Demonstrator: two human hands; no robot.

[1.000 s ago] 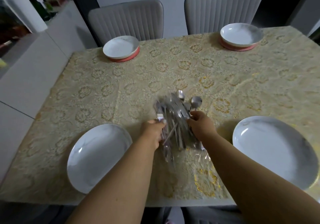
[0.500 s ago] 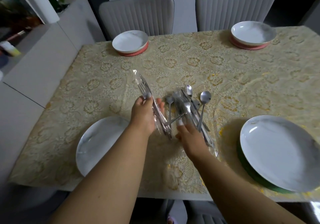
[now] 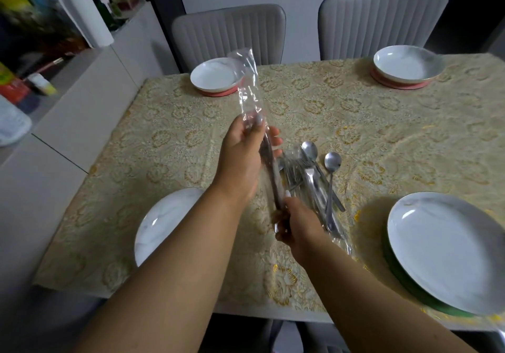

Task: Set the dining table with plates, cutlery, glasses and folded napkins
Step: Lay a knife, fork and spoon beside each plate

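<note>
Cutlery lies in a loose heap on the counter, just right of both grips — spoons, forks and clear plastic tangled together. The right hand is the nearer grip, its fingers curled round the lower end of a wrapped piece of cutlery. Beyond it the left hand holds the upper part of the same piece, thumb and fingers closed on it, and the clear plastic sleeve sticks up past the fingertips. A white plate sits near the counter's front edge, left of the grips; another plate on a green mat lies well to their right. Farther off — by two grey chairs — stand two bowls on red mats.
</note>
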